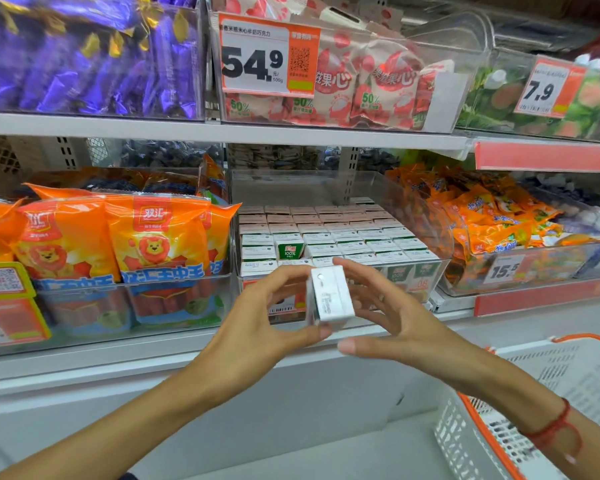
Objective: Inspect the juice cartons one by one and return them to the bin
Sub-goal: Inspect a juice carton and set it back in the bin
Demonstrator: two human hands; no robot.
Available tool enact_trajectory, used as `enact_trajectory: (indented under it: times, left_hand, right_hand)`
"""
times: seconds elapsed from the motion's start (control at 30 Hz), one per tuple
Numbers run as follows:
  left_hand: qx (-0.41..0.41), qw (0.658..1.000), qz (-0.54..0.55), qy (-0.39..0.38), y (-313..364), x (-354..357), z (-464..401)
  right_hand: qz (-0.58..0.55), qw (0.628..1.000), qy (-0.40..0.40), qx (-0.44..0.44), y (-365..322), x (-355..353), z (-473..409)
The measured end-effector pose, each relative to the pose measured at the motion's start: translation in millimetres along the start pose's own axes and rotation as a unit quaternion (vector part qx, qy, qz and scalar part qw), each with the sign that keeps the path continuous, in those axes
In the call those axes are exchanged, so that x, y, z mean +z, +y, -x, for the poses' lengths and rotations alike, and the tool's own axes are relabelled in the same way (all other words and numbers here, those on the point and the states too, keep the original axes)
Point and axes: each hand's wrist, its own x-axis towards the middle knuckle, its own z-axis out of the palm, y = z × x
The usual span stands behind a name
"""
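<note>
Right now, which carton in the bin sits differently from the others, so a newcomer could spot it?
Find the clear bin of white-topped cartons, mid-shelf behind the hands. Near its front left, one carton shows a green face marked 100%, while every neighbour shows a plain white top.

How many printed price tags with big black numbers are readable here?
2 fully: the orange-framed 54.9 price tag top centre, the 7.9 tag top right. A third, 15.5, is blurred; others are partly hidden.
</note>
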Motion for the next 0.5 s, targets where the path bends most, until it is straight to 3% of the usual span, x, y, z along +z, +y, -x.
enact_trajectory:
  times: [0.07,0.23,0.4,0.5]
  left_hand:
    - [-0.052,0.996,0.073,-0.029,-1,0,-1]
    - [-0.091,0.978,0.173,-0.077,0,2,-3]
    - [-0.082,0.977,0.193,0.047,4,13,-2]
    - [-0.078,0.976,0.187,0.078,7,24,-1]
  right_hand:
    - [0.011,0.999,-0.033,-0.009,2,-5,0]
    - [0.034,0.998,0.049,0.012,7,-3,-2]
    - [0.064,0.969,0.236,-0.026,8,14,-7]
    - [0.124,0.952,0.275,-0.045,6,22,-9]
